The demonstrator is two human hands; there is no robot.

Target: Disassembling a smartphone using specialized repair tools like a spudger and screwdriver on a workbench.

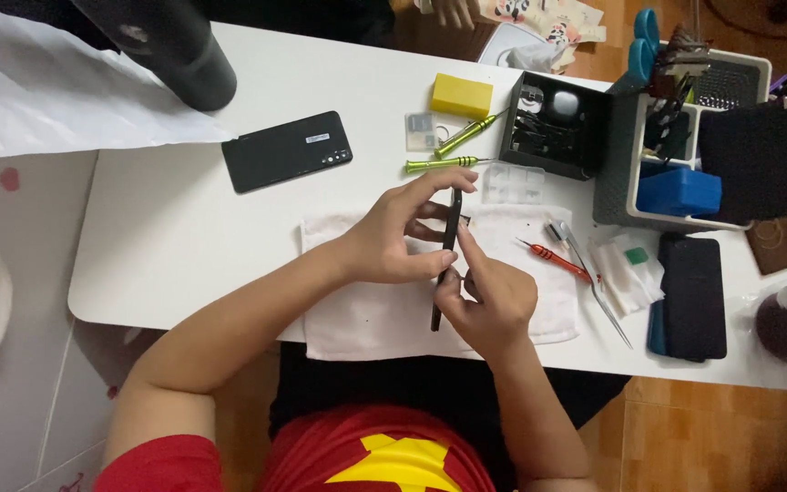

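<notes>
A thin black phone (448, 241) stands on its edge above a white cloth (366, 310) on the white table (175, 228). My left hand (398, 232) grips it from the left, fingers across its top and thumb low on its side. My right hand (489, 301) presses against its right side near the lower end, fingers curled. Whether the right hand holds a small tool is hidden.
A black phone back cover (289, 150) lies at the upper left. Two green screwdrivers (448, 150), a yellow block (462, 96), a clear parts box (516, 182), a red screwdriver (553, 260), tweezers (598, 292), a dark phone (692, 296) and a tool organizer (685, 137) lie right.
</notes>
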